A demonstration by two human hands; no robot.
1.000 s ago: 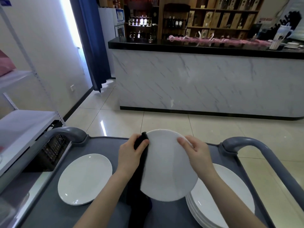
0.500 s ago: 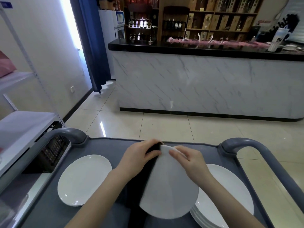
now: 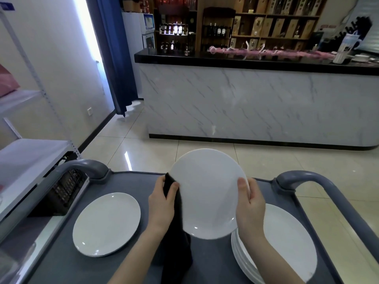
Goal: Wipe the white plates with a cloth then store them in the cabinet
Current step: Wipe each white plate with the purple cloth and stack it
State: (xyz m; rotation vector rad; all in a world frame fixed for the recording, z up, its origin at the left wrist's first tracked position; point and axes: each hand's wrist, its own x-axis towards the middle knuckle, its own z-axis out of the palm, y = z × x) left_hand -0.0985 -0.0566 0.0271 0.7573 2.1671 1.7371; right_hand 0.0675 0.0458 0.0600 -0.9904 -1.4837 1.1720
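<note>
While plate [image 3: 207, 193] tilts above cart [image 3: 133, 181], left hand [image 3: 162, 203] pinches black cloth [image 3: 176, 232] against left rim, right hand [image 3: 250, 203] grips right rim; smooth glaze may slip from thin rim grip, chipping stack [image 3: 291, 238] below

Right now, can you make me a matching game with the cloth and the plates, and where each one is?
Things:
1. cloth
2. lone plate
3. stack of plates
4. raised plate

Places:
A. flat on the left side of the cart
B. its edge is gripped by the right hand
C. hangs down from the left hand
D. on the right side of the cart

Pairs: 1-C, 2-A, 3-D, 4-B.
</note>
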